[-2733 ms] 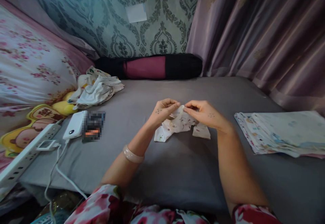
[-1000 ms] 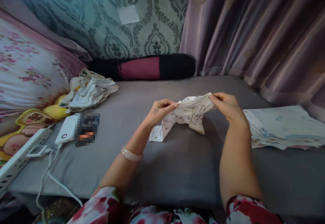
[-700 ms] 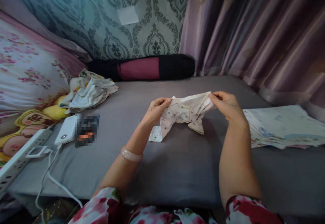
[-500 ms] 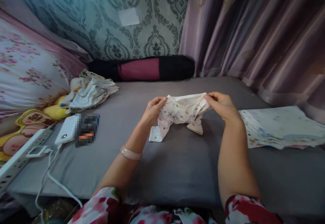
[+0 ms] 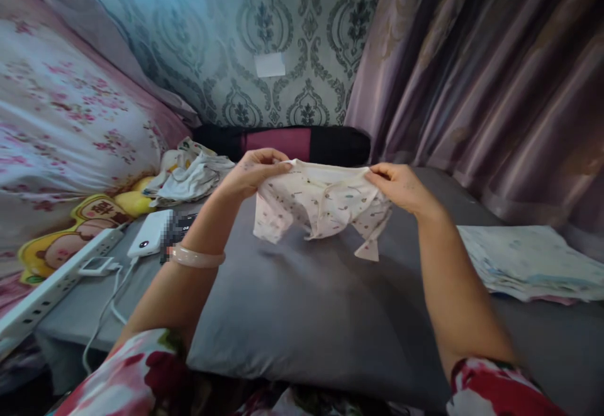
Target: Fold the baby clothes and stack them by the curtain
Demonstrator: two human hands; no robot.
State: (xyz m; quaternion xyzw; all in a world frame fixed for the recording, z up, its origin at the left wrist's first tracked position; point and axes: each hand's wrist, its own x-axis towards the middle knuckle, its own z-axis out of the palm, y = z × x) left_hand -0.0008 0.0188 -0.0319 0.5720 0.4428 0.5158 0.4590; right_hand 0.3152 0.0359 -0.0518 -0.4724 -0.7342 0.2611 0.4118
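A small white baby shirt [image 5: 325, 205] with a scattered little print hangs between my two hands, its sleeves dangling over the grey bed sheet [image 5: 283, 315]. My left hand [image 5: 257, 170] pinches it at one shoulder by the neckline. At the opposite shoulder, the thumb and fingers of my right hand [image 5: 394, 183] are closed on the cloth. The neckline is stretched nearly straight between them. A pale bangle [image 5: 198, 257] circles my left wrist.
Folded white clothes [image 5: 528, 258] are stacked at the right. A loose heap of clothes [image 5: 193, 174] lies at the back left, near a white power bank [image 5: 151, 233] and a power strip [image 5: 61, 287] with cables. A black and dark-red bolster [image 5: 278, 143] lies along the wall.
Both hands have lifted the baby shirt and drawn it wider, so its front and sleeves hang more spread out. My left hand has moved left, and the view has shifted.
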